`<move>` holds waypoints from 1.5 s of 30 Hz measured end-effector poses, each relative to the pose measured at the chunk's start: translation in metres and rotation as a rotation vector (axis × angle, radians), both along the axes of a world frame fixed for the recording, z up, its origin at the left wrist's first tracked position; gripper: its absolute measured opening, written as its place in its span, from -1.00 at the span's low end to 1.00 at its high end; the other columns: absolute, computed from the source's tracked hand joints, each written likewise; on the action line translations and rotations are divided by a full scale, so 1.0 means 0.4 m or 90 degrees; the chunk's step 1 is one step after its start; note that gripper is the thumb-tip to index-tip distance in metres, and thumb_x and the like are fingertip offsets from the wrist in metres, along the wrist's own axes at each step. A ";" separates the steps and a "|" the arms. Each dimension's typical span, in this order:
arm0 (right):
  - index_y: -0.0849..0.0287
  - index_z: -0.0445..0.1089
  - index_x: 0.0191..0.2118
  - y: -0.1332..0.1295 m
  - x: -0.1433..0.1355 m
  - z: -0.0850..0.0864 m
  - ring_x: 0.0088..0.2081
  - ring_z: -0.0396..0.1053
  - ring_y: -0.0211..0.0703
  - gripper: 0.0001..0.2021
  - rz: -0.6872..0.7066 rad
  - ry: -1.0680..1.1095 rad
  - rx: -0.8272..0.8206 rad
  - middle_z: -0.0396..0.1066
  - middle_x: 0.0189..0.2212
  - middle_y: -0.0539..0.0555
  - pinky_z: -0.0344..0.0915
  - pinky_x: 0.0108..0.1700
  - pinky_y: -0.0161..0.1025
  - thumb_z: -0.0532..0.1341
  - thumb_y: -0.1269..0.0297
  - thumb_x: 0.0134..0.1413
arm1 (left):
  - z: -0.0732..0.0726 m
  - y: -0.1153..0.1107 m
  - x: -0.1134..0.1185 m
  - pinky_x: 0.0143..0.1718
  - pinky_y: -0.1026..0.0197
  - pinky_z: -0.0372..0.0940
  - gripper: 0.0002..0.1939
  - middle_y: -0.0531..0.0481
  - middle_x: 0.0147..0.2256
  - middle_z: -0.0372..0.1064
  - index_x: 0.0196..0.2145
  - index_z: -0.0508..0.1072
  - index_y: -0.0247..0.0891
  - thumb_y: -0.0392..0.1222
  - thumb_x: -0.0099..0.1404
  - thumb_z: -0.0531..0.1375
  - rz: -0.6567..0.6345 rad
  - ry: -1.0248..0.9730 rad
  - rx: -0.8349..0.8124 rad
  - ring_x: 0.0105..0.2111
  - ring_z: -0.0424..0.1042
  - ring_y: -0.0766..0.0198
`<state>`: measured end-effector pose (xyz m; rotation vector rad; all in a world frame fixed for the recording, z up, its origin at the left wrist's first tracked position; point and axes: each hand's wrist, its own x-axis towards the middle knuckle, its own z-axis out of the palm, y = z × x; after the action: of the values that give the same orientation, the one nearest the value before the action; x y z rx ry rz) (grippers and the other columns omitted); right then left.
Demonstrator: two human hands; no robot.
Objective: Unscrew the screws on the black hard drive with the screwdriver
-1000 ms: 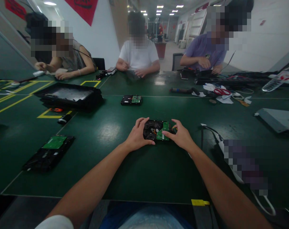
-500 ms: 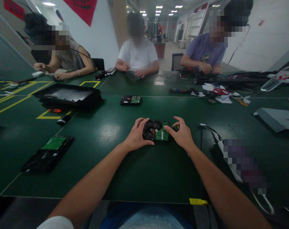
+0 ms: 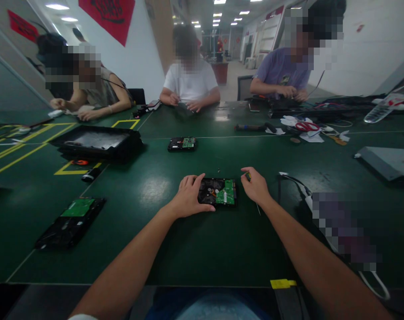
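A black hard drive with a green circuit board (image 3: pixel 224 194) lies flat on the dark green table (image 3: pixel 195 249) in front of me. My left hand (image 3: pixel 189 195) grips its left end, thumb along the near edge and fingers at the far edge. Just right of the drive, apart from it, my right hand (image 3: pixel 255 183) is curled round a screwdriver (image 3: pixel 248 176) with a yellow and dark handle; its thin shaft sticks out below the palm. Beyond the drive's far edge a tiny screw (image 3: pixel 218 170) rests on the table.
Another drive (image 3: pixel 182 143) lies farther back, and a larger one (image 3: pixel 70 222) at left. Black trays (image 3: pixel 98 141) stand at back left. A grey box (image 3: pixel 389 162) and a white-cabled object (image 3: pixel 342 231) are at right. Three people sit across the table.
My right hand has come off the drive's circuit board and moved slightly right. The screwdriver shaft now shows below it. My left hand still grips the drive.
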<state>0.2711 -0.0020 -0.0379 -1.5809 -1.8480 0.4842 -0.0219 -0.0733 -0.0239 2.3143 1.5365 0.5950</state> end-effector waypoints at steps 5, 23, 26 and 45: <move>0.11 0.52 -0.08 0.033 0.009 0.010 -0.31 0.45 -0.04 -0.78 0.012 -0.041 -0.078 0.55 -0.26 0.12 0.30 -0.23 -0.12 0.19 0.30 0.19 | 0.023 0.029 -0.013 0.25 -0.35 0.13 0.14 -0.29 0.23 0.15 0.45 0.02 -0.09 0.42 0.07 0.32 -0.009 0.017 -0.039 0.26 0.13 -0.28; 0.07 0.52 -0.06 0.005 0.031 0.001 -0.30 0.46 -0.05 -0.75 0.063 0.017 -0.022 0.55 -0.30 0.06 0.31 -0.22 -0.14 0.20 0.15 0.22 | 0.001 0.376 0.108 -0.21 0.22 0.30 -0.81 0.00 -0.31 0.52 -0.23 0.59 -0.24 -0.12 0.20 0.35 -0.120 -0.012 -0.071 -0.30 0.47 0.22; 0.07 0.52 -0.06 0.004 0.029 0.004 -0.32 0.46 -0.06 -0.75 0.059 0.012 -0.028 0.55 -0.32 0.06 0.32 -0.23 -0.14 0.20 0.14 0.23 | 0.001 0.385 0.103 -0.20 0.24 0.30 -0.88 0.02 -0.32 0.52 -0.30 0.59 -0.24 -0.16 0.21 0.33 -0.149 -0.032 -0.077 -0.30 0.48 0.24; 0.06 0.52 -0.05 0.010 0.036 -0.006 -0.23 0.48 -0.05 -0.78 0.061 0.009 -0.013 0.57 -0.21 0.06 0.31 -0.17 -0.12 0.21 0.18 0.25 | 0.003 0.417 0.105 -0.29 0.22 0.32 -0.89 -0.01 -0.38 0.48 -0.28 0.51 -0.30 -0.22 0.27 0.23 -0.138 -0.088 -0.125 -0.39 0.44 0.27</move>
<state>0.2854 0.0020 -0.0405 -1.5026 -1.9211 0.5568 0.0202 0.0935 -0.0225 2.2033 1.2047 0.5118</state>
